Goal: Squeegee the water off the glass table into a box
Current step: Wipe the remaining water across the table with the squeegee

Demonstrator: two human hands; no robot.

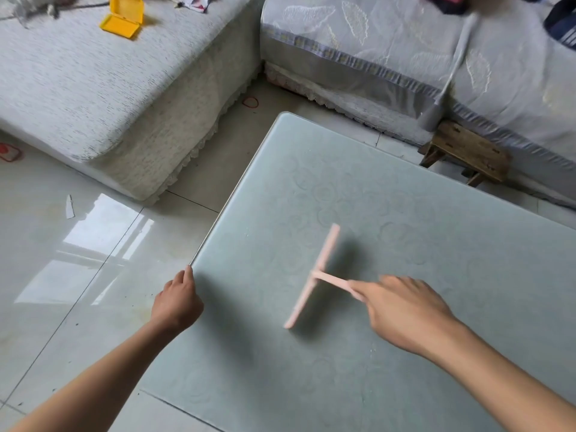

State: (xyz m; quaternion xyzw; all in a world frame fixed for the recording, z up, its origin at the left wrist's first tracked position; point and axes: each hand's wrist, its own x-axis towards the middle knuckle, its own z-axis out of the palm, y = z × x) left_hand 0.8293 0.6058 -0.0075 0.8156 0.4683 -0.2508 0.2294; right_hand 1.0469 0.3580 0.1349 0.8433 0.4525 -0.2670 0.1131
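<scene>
Fingers (367, 286) of right hand (408, 313) grip pink squeegee (314, 275) on glass table (405, 198).

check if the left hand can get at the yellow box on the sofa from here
Probably not: the left hand holds the edge of the glass table, and the yellow box lies far off across floor on the sofa.

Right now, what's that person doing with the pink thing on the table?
A person is wiping a glass table with a pink squeegee. The right hand grips its handle, with the blade out over the middle of the glass; the blade looks blurry. The left hand holds the table's left edge. A yellow box lies open on the sofa, away from the table.
</scene>
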